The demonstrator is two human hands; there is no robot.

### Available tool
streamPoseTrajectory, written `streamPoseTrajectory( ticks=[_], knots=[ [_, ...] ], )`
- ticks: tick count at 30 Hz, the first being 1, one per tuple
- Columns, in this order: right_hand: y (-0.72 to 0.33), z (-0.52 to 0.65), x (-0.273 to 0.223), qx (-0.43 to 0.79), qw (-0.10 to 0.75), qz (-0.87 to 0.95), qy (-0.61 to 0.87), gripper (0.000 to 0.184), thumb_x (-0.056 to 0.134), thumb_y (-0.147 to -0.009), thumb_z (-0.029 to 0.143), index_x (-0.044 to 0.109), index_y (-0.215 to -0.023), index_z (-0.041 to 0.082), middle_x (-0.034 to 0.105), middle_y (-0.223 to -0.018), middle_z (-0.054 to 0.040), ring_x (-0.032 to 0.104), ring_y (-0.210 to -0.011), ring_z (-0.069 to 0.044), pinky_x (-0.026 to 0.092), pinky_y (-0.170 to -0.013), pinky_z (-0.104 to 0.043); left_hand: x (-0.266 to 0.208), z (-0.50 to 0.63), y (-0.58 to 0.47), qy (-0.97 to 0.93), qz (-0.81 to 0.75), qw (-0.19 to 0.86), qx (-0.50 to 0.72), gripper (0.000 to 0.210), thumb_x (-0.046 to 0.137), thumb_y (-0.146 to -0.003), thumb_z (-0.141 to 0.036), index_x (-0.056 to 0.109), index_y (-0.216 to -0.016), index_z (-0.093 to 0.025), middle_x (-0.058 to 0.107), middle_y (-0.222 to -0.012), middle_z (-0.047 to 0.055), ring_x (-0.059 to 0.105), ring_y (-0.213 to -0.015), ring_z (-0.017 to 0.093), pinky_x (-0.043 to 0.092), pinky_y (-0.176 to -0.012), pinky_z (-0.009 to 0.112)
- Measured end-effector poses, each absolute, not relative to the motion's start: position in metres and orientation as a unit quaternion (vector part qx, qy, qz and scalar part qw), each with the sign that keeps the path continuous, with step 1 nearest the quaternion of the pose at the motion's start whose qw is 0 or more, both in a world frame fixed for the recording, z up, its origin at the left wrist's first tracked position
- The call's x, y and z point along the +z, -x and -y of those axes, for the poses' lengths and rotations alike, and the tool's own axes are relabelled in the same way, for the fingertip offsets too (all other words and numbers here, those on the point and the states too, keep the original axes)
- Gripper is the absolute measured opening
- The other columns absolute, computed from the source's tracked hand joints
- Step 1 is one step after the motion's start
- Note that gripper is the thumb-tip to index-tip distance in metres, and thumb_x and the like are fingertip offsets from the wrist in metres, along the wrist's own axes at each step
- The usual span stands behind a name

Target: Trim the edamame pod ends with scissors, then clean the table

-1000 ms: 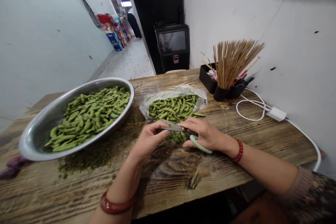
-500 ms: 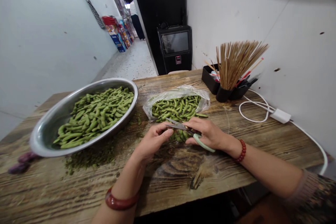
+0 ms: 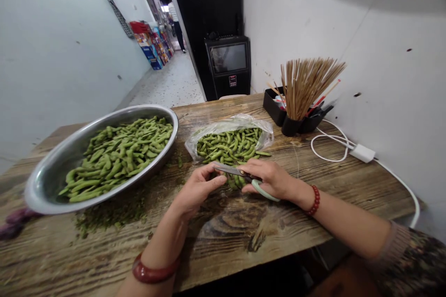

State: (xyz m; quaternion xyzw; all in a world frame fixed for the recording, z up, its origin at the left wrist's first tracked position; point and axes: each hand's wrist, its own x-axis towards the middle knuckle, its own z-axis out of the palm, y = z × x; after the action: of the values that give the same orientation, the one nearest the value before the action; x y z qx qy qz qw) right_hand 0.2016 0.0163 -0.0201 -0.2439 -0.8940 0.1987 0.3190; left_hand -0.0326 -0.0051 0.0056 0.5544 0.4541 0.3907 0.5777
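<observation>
My right hand is wrapped round scissors with pale green handles, their blades pointing left and looking closed together. The blade tips reach the fingers of my left hand. That hand is in a pinch, thumb towards the forefinger, and whatever lies between its fingers is hidden. Just behind both hands, green soybean pods spill from a clear plastic bag. A few more pods lie beneath the scissors. On the left a big metal basin holds a heap of pods.
Dark green trimmings litter the wooden table below the basin. At the back right stands a black holder full of thin sticks, near a white cable with an adapter. Purple objects lie left. A person stands beyond the doorway.
The scissor blades, slightly apart before, have come together near my left fingertips. The whole view has shifted a little; both hands keep nearly the same place over the pods.
</observation>
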Motion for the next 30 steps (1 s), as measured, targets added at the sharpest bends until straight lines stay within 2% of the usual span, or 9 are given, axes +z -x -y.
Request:
streamPoseTrajectory(
  ticks=[5,9,14,17,20,24,27,30],
  knots=[
    [-0.2042,-0.0239,-0.0270,0.203,0.375,0.867,0.259,0.045,0.067,-0.082,0.040,0.057,-0.120,0.016,0.062,-0.093,-0.0090,0.058,-0.079,-0.018,0.049,-0.070,-0.030,0.0141,0.0087,0.0270,-0.531,-0.467,0.583,0.400,0.022,0.076,-0.068,-0.030,0.060,-0.072,-0.015,0.061,-0.073,0.002,0.049,-0.064,0.011,0.038,-0.057,0.021],
    [-0.2056,-0.0257,-0.0292,0.202,0.377,0.863,0.269,0.045,0.067,-0.082,0.039,0.058,-0.120,0.017,0.063,-0.097,-0.0101,0.059,-0.084,-0.020,0.050,-0.073,-0.032,0.0155,0.0090,0.0252,-0.480,-0.485,0.608,0.406,0.026,0.077,-0.068,-0.031,0.059,-0.078,-0.016,0.061,-0.070,0.000,0.042,-0.050,0.007,0.028,-0.042,0.017],
    [-0.2052,-0.0244,-0.0285,0.197,0.379,0.863,0.270,0.045,0.067,-0.082,0.040,0.058,-0.120,0.016,0.064,-0.096,-0.0102,0.060,-0.084,-0.020,0.051,-0.074,-0.032,0.0105,0.0042,0.0307,-0.404,-0.445,0.626,0.496,0.024,0.077,-0.069,-0.029,0.061,-0.080,-0.015,0.064,-0.086,0.003,0.047,-0.055,0.005,0.033,-0.043,0.015],
    [-0.2051,-0.0250,-0.0286,0.192,0.380,0.863,0.270,0.045,0.067,-0.082,0.040,0.058,-0.120,0.017,0.064,-0.098,-0.0111,0.060,-0.085,-0.020,0.051,-0.074,-0.032,0.0084,0.0018,0.0333,-0.369,-0.447,0.613,0.537,0.026,0.081,-0.063,-0.025,0.061,-0.077,-0.014,0.058,-0.074,-0.001,0.041,-0.050,0.002,0.030,-0.041,0.014],
    [-0.2049,-0.0251,-0.0287,0.190,0.378,0.865,0.271,0.044,0.067,-0.083,0.040,0.058,-0.119,0.017,0.064,-0.098,-0.0113,0.060,-0.085,-0.021,0.051,-0.074,-0.033,0.0091,0.0009,0.0338,-0.347,-0.447,0.622,0.542,0.026,0.079,-0.066,-0.028,0.058,-0.075,-0.015,0.053,-0.063,-0.004,0.038,-0.046,0.003,0.026,-0.038,0.014],
    [-0.2040,-0.0229,-0.0280,0.190,0.372,0.868,0.268,0.046,0.067,-0.083,0.039,0.057,-0.121,0.016,0.063,-0.094,-0.0097,0.060,-0.082,-0.019,0.050,-0.072,-0.031,0.0120,0.0010,0.0333,-0.336,-0.444,0.645,0.523,0.025,0.075,-0.071,-0.029,0.054,-0.075,-0.016,0.060,-0.067,0.000,0.042,-0.045,0.004,0.026,-0.037,0.014],
    [-0.2031,-0.0203,-0.0264,0.190,0.359,0.873,0.269,0.046,0.068,-0.082,0.038,0.056,-0.121,0.017,0.062,-0.092,-0.0084,0.059,-0.079,-0.018,0.050,-0.070,-0.030,0.0120,0.0015,0.0327,-0.333,-0.439,0.651,0.521,0.023,0.074,-0.071,-0.026,0.059,-0.084,-0.015,0.062,-0.068,0.001,0.044,-0.048,0.005,0.029,-0.039,0.014],
    [-0.2025,-0.0182,-0.0243,0.184,0.341,0.880,0.274,0.049,0.069,-0.081,0.037,0.055,-0.123,0.016,0.061,-0.093,-0.0082,0.058,-0.077,-0.018,0.049,-0.069,-0.030,0.0106,0.0026,0.0311,-0.338,-0.435,0.655,0.517,0.029,0.075,-0.070,-0.026,0.064,-0.094,-0.013,0.062,-0.070,0.002,0.045,-0.050,0.005,0.030,-0.040,0.015]
  ],
)
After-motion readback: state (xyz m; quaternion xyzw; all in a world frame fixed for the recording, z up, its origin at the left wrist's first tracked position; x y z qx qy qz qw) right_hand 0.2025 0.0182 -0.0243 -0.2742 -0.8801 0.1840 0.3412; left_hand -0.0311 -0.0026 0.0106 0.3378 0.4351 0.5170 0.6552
